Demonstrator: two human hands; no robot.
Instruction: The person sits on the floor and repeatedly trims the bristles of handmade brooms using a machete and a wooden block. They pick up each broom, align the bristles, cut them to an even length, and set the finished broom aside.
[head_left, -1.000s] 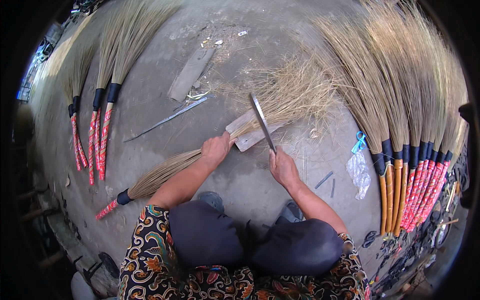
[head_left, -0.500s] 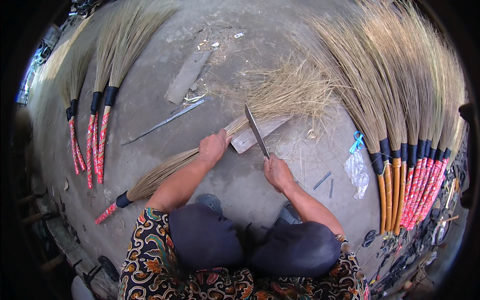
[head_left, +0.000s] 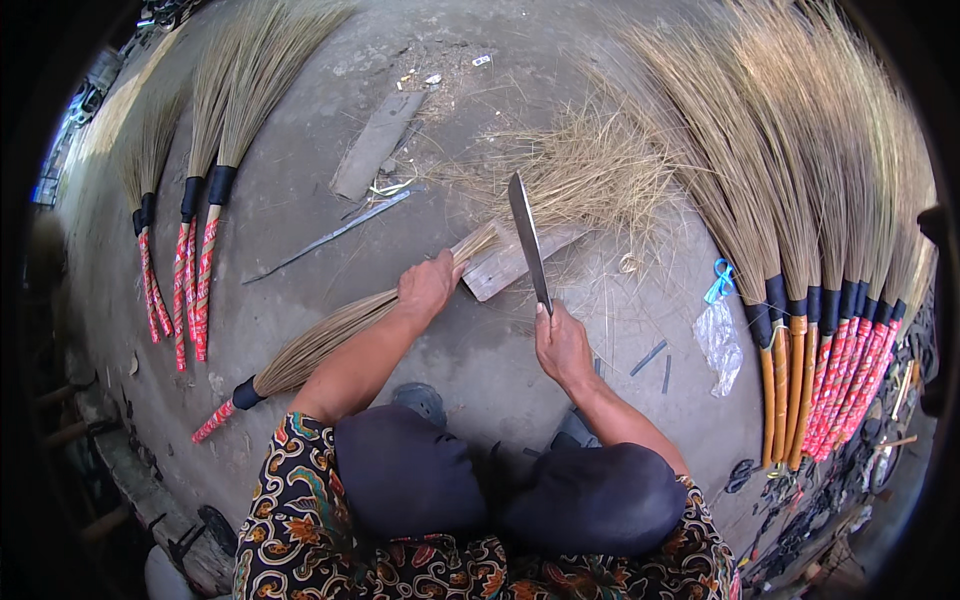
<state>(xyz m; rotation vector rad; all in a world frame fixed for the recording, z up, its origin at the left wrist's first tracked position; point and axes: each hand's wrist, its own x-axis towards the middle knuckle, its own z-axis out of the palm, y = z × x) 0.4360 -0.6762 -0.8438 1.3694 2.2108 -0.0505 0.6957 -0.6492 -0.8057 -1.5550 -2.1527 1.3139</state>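
My left hand (head_left: 427, 287) is closed around the bristles of a broom (head_left: 325, 345), close to their far end. The broom slants from its red-wrapped handle at the lower left up to a wooden block (head_left: 510, 263), where the bristle tips rest. In my right hand (head_left: 562, 345) is a machete (head_left: 528, 235), its long blade pointing up and away, raised beside the bristle tips and apart from them. A loose heap of straw trimmings (head_left: 590, 180) lies just beyond the block.
Finished-looking brooms (head_left: 790, 200) lie in a row on the right, and several more brooms (head_left: 205, 190) on the left. A flat board (head_left: 377, 145) and a thin dark strip (head_left: 330, 238) lie ahead. Blue-handled scissors (head_left: 719, 282) sit by a clear plastic bag (head_left: 717, 340).
The machete has lifted off the bristles and shifted right with my right hand. The bristle ends on the block now look short and cut off. My left hand keeps its hold.
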